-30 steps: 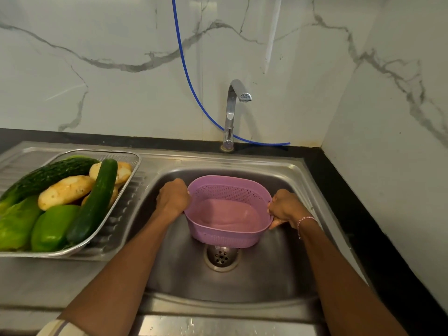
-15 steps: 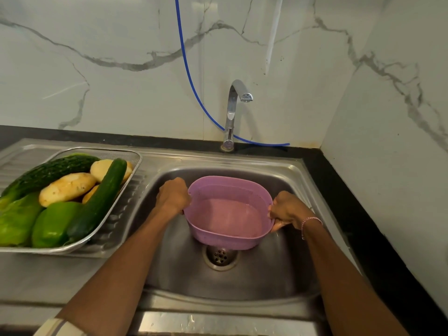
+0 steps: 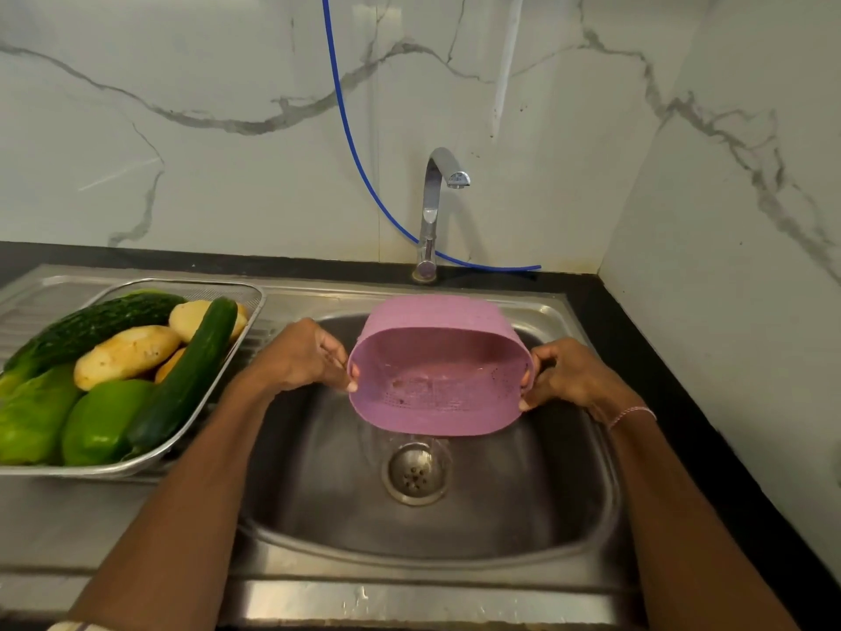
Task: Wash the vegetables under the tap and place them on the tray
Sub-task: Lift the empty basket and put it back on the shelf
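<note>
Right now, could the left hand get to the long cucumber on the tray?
Probably, once it lets go. The left hand grips the pink colander by its rim over the sink. Otherwise the way looks free: the cucumber lies atop the pile on the tray, just beside that hand, nothing between.
</note>
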Available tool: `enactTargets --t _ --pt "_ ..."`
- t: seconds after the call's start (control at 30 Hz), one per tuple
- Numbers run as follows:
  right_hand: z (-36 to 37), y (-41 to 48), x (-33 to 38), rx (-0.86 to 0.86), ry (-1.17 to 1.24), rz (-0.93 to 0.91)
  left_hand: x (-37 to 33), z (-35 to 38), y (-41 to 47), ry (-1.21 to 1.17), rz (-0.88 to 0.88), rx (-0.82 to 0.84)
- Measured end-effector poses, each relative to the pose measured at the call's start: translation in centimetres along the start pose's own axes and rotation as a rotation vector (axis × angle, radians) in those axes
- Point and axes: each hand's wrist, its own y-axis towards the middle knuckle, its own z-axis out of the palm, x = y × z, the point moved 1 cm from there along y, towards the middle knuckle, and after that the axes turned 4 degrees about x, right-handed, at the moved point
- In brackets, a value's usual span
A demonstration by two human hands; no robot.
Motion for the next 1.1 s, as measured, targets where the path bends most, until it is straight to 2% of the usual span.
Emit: enactTargets --t 0.2,0.3,0.47,0.57,0.67,0.73,0.83,0.87,0.97,1.1 --pt "0.3 1.1 -1.3 -0.189 -0.060 -0.192 0.1 0.8 0.4 0.093 0.062 -0.061" --pt "0.5 1.8 -2.1 -0.280 -0.050 -0.205 0.0 1.0 0.8 0.154 0.111 -0.100" --pt "1.2 2.1 -1.9 -0.447 0.265 -0.200 0.0 0.9 1.1 0.256 0.294 -0.246" --pt "1.5 1.9 -1.4 -0.420 0.375 -0.238 0.1 1.0 1.6 0.259 0.358 -0.321" --pt "1.3 1.6 -0.8 -0.440 0.461 -0.241 0.2 1.1 1.8 0.238 0.348 -0.329" --pt "1.4 1.6 -0.6 -0.448 0.415 -0.271 0.4 1.4 2.1 0.207 0.334 -0.308" --pt "1.3 1.2 -0.8 -0.466 -0.011 -0.383 1.3 2.4 2.5 0.100 0.255 -0.273" --pt "1.2 1.1 -1.2 -0.455 -0.062 -0.416 1.8 2.8 2.6 0.078 0.228 -0.264" --pt "0.6 0.9 -0.9 -0.478 0.017 -0.444 2.4 3.6 3.2 -0.040 0.189 -0.294" --pt "0.7 0.5 0.3 -0.438 0.197 -0.304 2.0 3.9 2.7 -0.187 0.119 -0.348"
